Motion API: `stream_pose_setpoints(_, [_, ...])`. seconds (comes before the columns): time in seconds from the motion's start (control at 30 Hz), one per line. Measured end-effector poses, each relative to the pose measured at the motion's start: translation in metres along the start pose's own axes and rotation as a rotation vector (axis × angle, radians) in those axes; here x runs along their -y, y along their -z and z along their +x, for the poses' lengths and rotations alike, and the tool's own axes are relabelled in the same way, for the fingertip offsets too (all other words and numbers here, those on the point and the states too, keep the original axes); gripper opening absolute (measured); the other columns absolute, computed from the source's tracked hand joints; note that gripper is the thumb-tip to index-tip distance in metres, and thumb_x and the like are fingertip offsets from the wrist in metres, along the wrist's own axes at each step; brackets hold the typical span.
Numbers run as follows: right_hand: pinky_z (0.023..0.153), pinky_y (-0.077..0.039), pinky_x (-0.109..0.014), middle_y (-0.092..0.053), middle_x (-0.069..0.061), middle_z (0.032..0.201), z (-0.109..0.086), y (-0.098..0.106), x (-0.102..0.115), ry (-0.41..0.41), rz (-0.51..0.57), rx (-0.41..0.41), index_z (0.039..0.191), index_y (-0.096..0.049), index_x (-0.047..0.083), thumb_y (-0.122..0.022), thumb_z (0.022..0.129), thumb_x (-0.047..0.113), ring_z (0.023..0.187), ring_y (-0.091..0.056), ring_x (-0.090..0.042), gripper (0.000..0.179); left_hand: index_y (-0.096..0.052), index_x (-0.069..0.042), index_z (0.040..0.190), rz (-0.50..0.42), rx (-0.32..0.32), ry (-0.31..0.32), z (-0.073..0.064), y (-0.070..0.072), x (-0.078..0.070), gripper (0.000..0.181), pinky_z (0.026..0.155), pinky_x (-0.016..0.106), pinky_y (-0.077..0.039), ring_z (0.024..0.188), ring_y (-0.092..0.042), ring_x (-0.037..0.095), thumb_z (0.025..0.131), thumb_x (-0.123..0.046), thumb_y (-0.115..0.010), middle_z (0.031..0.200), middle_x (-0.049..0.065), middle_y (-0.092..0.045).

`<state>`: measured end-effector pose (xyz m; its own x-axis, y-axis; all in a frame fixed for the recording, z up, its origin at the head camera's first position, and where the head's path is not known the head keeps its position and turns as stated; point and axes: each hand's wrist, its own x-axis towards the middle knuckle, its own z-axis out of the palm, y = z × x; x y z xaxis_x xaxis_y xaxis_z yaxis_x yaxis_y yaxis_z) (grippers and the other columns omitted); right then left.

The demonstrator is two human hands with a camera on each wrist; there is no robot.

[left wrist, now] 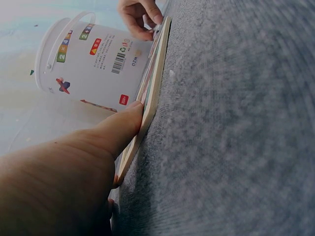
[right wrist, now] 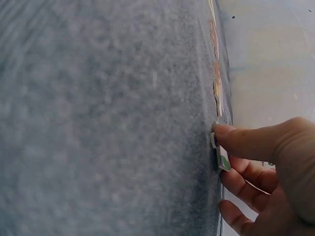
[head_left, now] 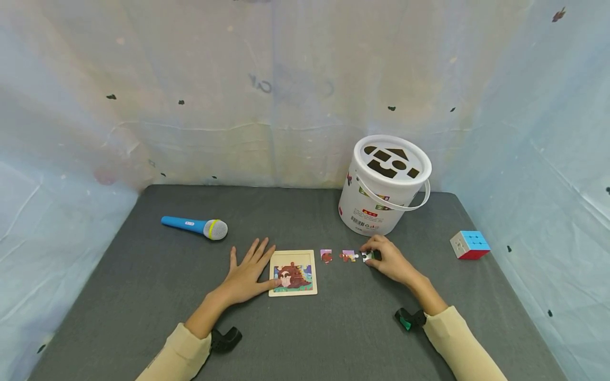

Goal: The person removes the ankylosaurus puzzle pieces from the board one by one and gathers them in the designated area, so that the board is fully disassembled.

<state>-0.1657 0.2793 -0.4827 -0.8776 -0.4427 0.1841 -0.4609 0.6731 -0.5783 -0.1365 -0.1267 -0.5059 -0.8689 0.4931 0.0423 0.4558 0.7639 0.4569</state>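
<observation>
A wooden jigsaw tray (head_left: 292, 254) lies on the table, its lower part filled with a picture of a brown spiky animal; bare wood shows along the top. My left hand (head_left: 248, 275) lies beside its left edge with fingers spread, the thumb resting on the tray. To the right of the tray sit two loose puzzle pieces, one with a round brown patch (head_left: 326, 256) and one pink and brown (head_left: 349, 256). My right hand (head_left: 392, 260) pinches a white and green puzzle piece (right wrist: 224, 160) between thumb and fingers, at the table surface.
Behind my right hand stands a white bucket (head_left: 355, 214) with shaped holes in its lid. A blue toy microphone (head_left: 188, 224) lies at the back left. Near the right table edge is a puzzle cube (head_left: 469, 245). Pale sheeting (head_left: 305, 95) hangs behind the table.
</observation>
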Motion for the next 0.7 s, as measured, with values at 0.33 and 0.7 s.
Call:
stream_pose_setpoints(0.33, [0.082,-0.043,-0.046,-0.060,-0.005,0.100,-0.0038,-0.0005,-0.0001,-0.008,-0.022,-0.044,0.103,-0.075,0.002,-0.082,0.079,0.001,0.095,-0.053,-0.024,0.025,-0.025,-0.012,0.159,0.006,0.000,0.006,0.0005,-0.0007,-0.0001,0.092,0.106,0.075,0.012,0.152,-0.005,0.036,0.091,-0.064,-0.059,0.166,0.013,-0.011])
stream_pose_setpoints(0.7, [0.078,-0.043,-0.040,-0.063,-0.008,0.099,-0.0036,-0.0037,0.0000,0.036,-0.011,-0.070,0.103,-0.074,0.001,-0.083,0.077,-0.002,0.088,-0.055,-0.026,0.028,-0.026,-0.012,0.159,0.023,-0.015,-0.006,0.0006,-0.0033,0.0030,0.092,0.106,0.075,0.012,0.152,-0.006,0.035,0.091,-0.066,-0.057,0.166,0.013,-0.012])
